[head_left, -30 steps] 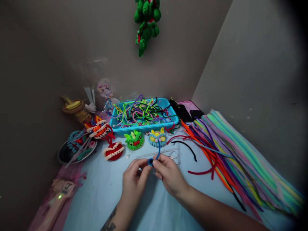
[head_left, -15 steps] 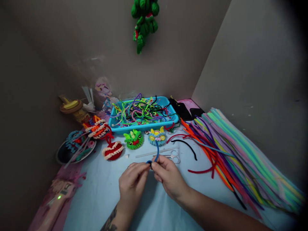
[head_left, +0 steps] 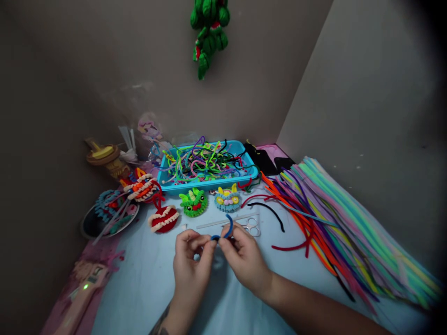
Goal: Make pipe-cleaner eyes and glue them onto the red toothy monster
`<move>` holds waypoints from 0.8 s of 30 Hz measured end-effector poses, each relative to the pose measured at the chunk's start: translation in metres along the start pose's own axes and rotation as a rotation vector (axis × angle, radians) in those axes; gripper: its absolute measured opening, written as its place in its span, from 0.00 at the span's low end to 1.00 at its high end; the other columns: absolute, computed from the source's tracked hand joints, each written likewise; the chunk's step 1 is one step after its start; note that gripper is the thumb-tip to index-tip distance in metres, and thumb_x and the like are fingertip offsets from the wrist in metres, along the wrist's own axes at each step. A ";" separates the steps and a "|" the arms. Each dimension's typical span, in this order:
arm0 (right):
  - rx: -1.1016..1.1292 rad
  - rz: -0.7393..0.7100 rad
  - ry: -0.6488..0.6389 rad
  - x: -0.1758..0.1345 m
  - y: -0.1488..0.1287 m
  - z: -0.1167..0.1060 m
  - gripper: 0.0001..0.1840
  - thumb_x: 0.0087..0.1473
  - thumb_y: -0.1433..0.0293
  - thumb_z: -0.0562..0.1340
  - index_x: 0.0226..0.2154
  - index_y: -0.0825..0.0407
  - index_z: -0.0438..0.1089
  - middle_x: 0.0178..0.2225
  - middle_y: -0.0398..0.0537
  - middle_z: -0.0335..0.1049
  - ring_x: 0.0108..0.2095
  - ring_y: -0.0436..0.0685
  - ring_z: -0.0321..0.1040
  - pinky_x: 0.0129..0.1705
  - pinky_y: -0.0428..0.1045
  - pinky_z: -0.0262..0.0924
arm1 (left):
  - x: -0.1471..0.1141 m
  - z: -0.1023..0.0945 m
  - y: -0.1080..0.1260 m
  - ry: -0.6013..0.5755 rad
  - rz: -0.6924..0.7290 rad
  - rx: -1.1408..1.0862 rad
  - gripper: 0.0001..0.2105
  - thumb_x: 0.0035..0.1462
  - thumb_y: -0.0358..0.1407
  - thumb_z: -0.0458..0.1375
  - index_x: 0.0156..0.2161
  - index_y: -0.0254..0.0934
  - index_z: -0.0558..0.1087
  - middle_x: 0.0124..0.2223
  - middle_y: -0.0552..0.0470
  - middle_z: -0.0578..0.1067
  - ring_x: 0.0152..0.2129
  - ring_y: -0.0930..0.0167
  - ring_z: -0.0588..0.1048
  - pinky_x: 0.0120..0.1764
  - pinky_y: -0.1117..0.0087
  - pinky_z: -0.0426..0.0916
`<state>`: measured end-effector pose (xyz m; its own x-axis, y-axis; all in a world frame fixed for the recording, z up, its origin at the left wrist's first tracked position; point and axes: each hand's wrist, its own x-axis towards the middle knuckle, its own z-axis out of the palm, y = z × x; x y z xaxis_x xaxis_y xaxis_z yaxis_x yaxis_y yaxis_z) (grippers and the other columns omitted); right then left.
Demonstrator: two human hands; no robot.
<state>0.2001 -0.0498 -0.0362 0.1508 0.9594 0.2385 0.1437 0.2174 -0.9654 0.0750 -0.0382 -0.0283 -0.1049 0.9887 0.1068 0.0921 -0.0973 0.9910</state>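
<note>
Blue strip (head_left: 231, 226) between both hands' fingers (head_left: 208, 253)

The work item is one slender blue pipe cleaner (head_left: 229, 225), bent along its visible length. The left grip (head_left: 190, 260) pinches it between thumb and fingertips at one side; the right grip (head_left: 246, 258) pinches it close by at the other. A short, dark blue arc spans the narrow gap between the two sets of fingertips. From the right fingertips, a free end rises, bows outward to the right and turns back left at its tip. The item is suspended above the counter (head_left: 146, 279). The fingers conceal its remaining portion.
</note>
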 end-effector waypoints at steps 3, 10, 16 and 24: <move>-0.018 -0.004 -0.021 0.004 0.001 -0.002 0.06 0.54 0.73 0.56 0.26 0.50 0.62 0.28 0.43 0.61 0.31 0.52 0.60 0.33 0.46 0.55 | 0.006 -0.003 0.000 -0.105 -0.108 -0.069 0.17 0.47 0.35 0.62 0.42 0.39 0.64 0.28 0.53 0.78 0.24 0.72 0.76 0.28 0.74 0.69; -0.017 0.049 -0.065 0.011 0.004 -0.008 0.06 0.53 0.73 0.56 0.26 0.51 0.63 0.26 0.42 0.61 0.29 0.52 0.60 0.31 0.46 0.55 | 0.019 -0.013 0.004 -0.288 0.034 0.211 0.06 0.48 0.36 0.61 0.27 0.35 0.76 0.31 0.47 0.77 0.28 0.69 0.75 0.23 0.75 0.66; -0.011 0.058 -0.086 0.012 0.004 -0.008 0.06 0.53 0.72 0.57 0.25 0.50 0.64 0.26 0.43 0.61 0.29 0.52 0.60 0.30 0.46 0.54 | 0.021 -0.011 0.003 -0.282 0.097 0.251 0.06 0.48 0.35 0.60 0.25 0.36 0.77 0.29 0.48 0.77 0.25 0.70 0.75 0.24 0.75 0.67; 0.032 0.087 -0.094 0.009 0.009 -0.006 0.06 0.53 0.71 0.58 0.26 0.51 0.64 0.27 0.43 0.62 0.29 0.52 0.60 0.30 0.46 0.56 | 0.017 -0.010 0.002 -0.313 0.097 0.259 0.07 0.51 0.34 0.57 0.24 0.35 0.73 0.26 0.51 0.73 0.23 0.72 0.71 0.24 0.76 0.64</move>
<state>0.2087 -0.0403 -0.0419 0.0687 0.9872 0.1442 0.1023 0.1368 -0.9853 0.0640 -0.0222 -0.0237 0.2190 0.9672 0.1288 0.3369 -0.1989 0.9203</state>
